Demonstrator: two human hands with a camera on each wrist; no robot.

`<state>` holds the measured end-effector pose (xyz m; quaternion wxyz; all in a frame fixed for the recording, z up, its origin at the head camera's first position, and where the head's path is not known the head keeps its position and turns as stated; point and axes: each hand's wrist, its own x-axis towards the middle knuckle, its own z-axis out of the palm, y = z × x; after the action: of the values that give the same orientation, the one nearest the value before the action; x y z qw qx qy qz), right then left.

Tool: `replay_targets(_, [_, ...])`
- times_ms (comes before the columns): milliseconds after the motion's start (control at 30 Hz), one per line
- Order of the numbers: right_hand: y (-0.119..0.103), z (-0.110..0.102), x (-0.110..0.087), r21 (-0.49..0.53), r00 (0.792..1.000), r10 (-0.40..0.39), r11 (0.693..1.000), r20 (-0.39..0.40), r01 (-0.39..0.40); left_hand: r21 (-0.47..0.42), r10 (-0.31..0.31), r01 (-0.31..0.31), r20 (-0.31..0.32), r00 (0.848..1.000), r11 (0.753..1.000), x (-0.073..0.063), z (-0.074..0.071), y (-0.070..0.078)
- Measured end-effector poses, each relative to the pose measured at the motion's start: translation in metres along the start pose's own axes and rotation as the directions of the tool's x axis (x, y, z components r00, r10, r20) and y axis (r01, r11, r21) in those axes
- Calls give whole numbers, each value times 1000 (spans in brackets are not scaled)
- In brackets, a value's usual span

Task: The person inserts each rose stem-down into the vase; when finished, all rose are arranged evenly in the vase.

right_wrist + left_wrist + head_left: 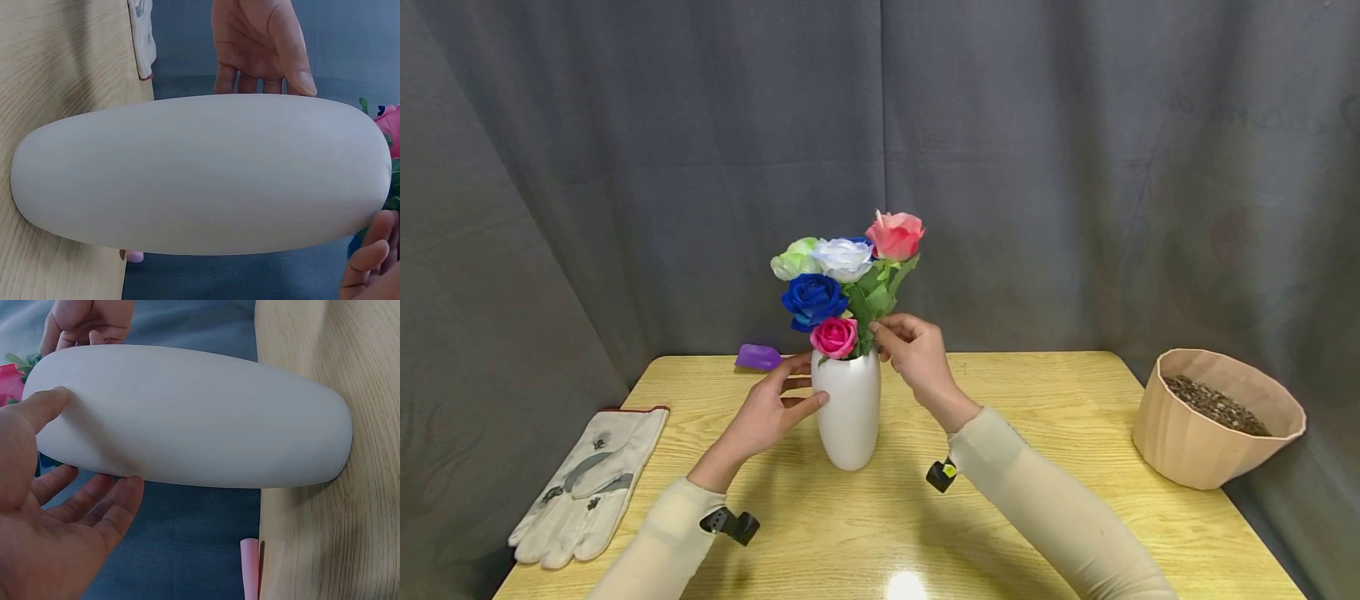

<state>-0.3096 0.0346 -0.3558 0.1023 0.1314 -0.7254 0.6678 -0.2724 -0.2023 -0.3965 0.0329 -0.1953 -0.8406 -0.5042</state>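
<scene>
A white vase (pixel 848 417) stands upright on the table, holding several artificial roses. My left hand (pixel 775 408) holds its left side near the top, with the thumb (pixel 47 406) on the front and the fingers along the side. At the vase's mouth, my right hand (pixel 917 354) pinches the green stem and leaves under the coral rose (pixel 897 236), the highest bloom. Around it are a white rose (pixel 842 259), a pale green rose (pixel 795 260), a blue rose (pixel 814 301) and a magenta rose (pixel 834 337). The stem ends inside the vase are hidden.
White work gloves (pixel 591 487) lie at the table's left edge. A purple scoop (pixel 758 357) is at the back, partly behind my left hand. On the right stands a peach planter (pixel 1180 437) with dark, grainy material (pixel 1213 404) inside. A grey curtain (pixel 1000 167) hangs behind the table.
</scene>
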Motion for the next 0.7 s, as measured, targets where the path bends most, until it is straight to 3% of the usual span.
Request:
replay_targets(400, [2,-4,4,-91,995,-16,996,95,25,4,0,0,-2,1000,1000,2,0,1])
replay_targets(700, [1,-12,-2,-75,988,38,997,149,-27,12,8,-8,-5,1000,1000,2,0,-2])
